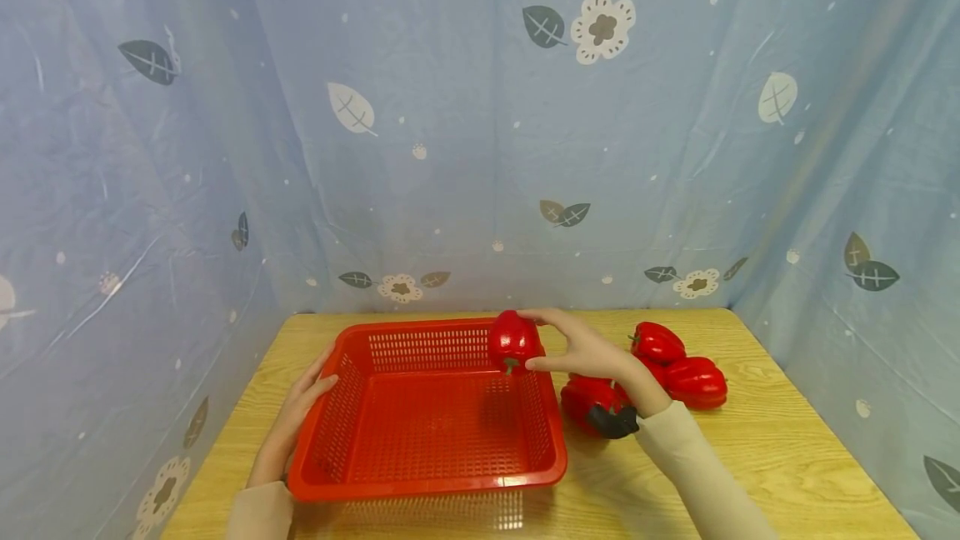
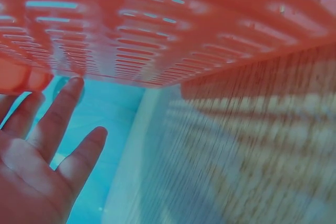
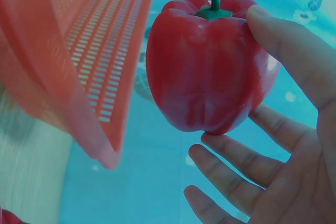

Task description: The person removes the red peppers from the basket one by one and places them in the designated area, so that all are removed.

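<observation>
A red bell pepper (image 1: 513, 342) with a green stem is pinched between the thumb and fingertips of my right hand (image 1: 573, 347), above the far right corner of a red plastic basket (image 1: 431, 490). In the right wrist view the pepper (image 3: 207, 69) has its stem up, beside the basket wall (image 3: 105, 51). My left hand (image 1: 296, 411) holds the basket's left rim, thumb over the edge and fingers along the outside. The left wrist view shows the fingers (image 2: 60, 114) against the slotted outer wall (image 2: 131, 40). No pepper shows inside the basket.
Several more red bell peppers (image 1: 696, 382) lie in a group on the wooden table (image 1: 787, 457), right of the basket and partly behind my right forearm. A black wrist camera (image 1: 611, 422) covers part of one. Blue patterned curtains (image 1: 450, 148) hang around the table's back and sides.
</observation>
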A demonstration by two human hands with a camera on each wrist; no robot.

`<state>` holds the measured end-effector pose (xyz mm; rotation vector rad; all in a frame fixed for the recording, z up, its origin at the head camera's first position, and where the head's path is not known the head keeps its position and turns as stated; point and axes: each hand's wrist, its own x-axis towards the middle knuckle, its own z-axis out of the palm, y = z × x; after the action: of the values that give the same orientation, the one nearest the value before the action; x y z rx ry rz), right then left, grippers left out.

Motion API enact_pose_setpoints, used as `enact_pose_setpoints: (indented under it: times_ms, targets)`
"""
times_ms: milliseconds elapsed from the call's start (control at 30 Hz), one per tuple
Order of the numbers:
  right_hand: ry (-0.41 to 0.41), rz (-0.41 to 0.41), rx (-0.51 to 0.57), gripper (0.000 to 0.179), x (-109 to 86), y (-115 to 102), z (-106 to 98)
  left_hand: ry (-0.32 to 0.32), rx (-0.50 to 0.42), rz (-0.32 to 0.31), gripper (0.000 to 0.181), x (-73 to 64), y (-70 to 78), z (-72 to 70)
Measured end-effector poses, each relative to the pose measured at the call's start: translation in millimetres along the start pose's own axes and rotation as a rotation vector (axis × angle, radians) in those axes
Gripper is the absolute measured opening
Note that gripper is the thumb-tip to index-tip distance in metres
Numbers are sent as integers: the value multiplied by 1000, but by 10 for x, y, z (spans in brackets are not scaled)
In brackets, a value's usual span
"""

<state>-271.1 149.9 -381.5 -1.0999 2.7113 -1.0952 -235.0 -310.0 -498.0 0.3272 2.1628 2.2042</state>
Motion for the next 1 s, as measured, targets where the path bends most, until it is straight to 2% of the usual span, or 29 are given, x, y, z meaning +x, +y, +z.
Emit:
enact_pose_setpoints:
  times_ms: [267, 767, 1000]
  targets:
    - [17, 21, -6, 75, -119, 58, -85, -9, -14, 15, 56, 4, -16, 0]
    - [99, 53, -1, 73, -374, 183, -189, -18, -20, 41, 57, 18, -30, 3]
    - [131, 93, 41, 72, -520, 232, -254, -3, -19, 12, 56, 6, -15, 2]
